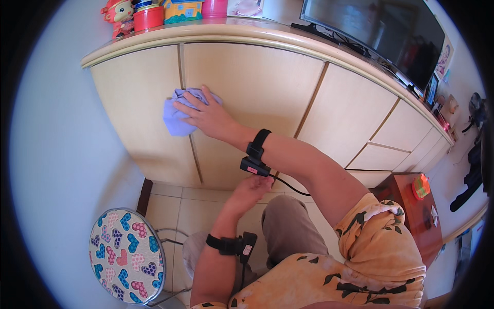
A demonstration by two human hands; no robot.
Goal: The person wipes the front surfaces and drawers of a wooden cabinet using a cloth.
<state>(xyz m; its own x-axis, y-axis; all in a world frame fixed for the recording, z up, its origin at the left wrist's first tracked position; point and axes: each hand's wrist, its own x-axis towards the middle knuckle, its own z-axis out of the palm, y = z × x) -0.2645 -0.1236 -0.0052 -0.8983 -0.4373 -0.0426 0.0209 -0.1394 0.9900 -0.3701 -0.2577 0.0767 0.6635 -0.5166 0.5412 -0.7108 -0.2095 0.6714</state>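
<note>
My right hand (206, 114) lies with spread fingers on a crumpled light-purple cloth (179, 121), holding it flat to the front of a cream wooden cabinet. The cloth spans the upright gap between the leftmost door (139, 92) and the wider door (251, 77) beside it. Lower down, near the foot of the cabinet, my left hand (252, 191) is bent with curled fingers just below the black device (254, 167) strapped to my right wrist. Its fingertips are partly hidden, and whether they touch anything does not show.
A round stool (125, 257) with a heart-patterned seat stands at the lower left by the wall. On the cabinet top (247, 29) are a monkey figurine (119, 17), a red tin (148, 18) and a flat-screen television (378, 34). A reddish-brown wooden cabinet (415, 216) is at the right.
</note>
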